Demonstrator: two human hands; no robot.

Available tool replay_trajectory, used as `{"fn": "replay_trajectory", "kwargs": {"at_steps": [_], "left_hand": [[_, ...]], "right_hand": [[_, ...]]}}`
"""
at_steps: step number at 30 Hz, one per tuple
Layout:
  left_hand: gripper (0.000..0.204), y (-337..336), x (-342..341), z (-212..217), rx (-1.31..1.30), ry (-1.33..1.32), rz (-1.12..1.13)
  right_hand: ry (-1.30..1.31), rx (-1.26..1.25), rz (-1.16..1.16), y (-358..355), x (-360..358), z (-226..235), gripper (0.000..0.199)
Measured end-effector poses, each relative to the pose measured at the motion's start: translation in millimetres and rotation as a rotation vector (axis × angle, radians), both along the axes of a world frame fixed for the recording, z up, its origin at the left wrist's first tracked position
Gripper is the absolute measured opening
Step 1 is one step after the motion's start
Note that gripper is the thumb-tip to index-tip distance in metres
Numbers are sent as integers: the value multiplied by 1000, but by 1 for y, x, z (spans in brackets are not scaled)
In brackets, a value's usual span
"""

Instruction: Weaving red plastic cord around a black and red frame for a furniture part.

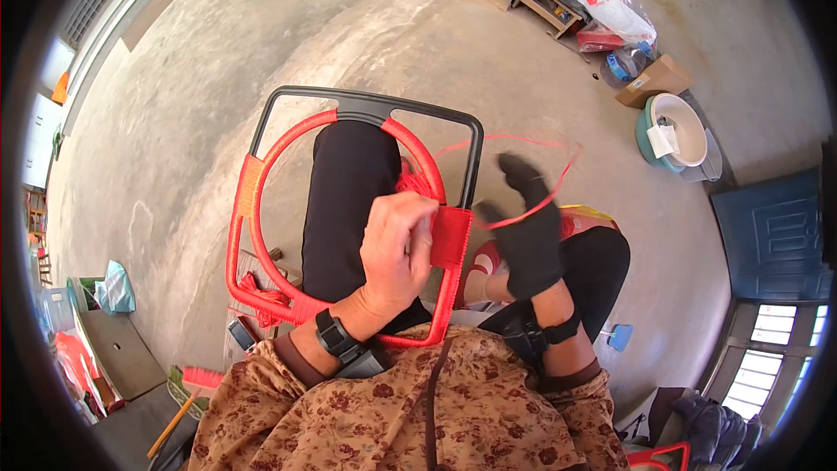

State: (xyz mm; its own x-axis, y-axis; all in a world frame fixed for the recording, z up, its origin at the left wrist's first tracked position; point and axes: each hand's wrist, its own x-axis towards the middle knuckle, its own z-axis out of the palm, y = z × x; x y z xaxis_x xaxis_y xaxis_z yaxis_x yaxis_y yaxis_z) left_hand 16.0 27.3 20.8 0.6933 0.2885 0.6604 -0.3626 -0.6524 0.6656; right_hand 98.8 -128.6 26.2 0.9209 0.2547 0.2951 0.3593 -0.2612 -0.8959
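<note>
Your bare left hand [397, 249] closes on the wrapped rim of a square black frame [370, 109] resting across your lap, its inner ring bound in glossy red cord [449, 240]. Just right of that grip, your black-gloved right hand [527, 231] pinches a thin red strand [523, 138] looping above its fingers, over rough concrete floor [218, 78].

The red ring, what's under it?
Under the ring show a black-clad knee and concrete floor. The left hand hides the ring's part beneath it.
</note>
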Motion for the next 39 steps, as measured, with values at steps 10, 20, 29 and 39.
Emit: {"fn": "replay_trajectory", "kwargs": {"at_steps": [10, 20, 29, 39], "left_hand": [[21, -1, -1, -19, -626, 361, -146], [14, -6, 2, -32, -967, 555, -347], [14, -6, 1, -33, -961, 556, -323], [14, -6, 2, -28, -928, 474, -313]], "right_hand": [[275, -140, 69, -30, 7, 27, 12], [614, 524, -150, -88, -4, 45, 18], [268, -963, 175, -172, 44, 18, 35], [463, 320, -414, -185, 42, -31, 16]]}}
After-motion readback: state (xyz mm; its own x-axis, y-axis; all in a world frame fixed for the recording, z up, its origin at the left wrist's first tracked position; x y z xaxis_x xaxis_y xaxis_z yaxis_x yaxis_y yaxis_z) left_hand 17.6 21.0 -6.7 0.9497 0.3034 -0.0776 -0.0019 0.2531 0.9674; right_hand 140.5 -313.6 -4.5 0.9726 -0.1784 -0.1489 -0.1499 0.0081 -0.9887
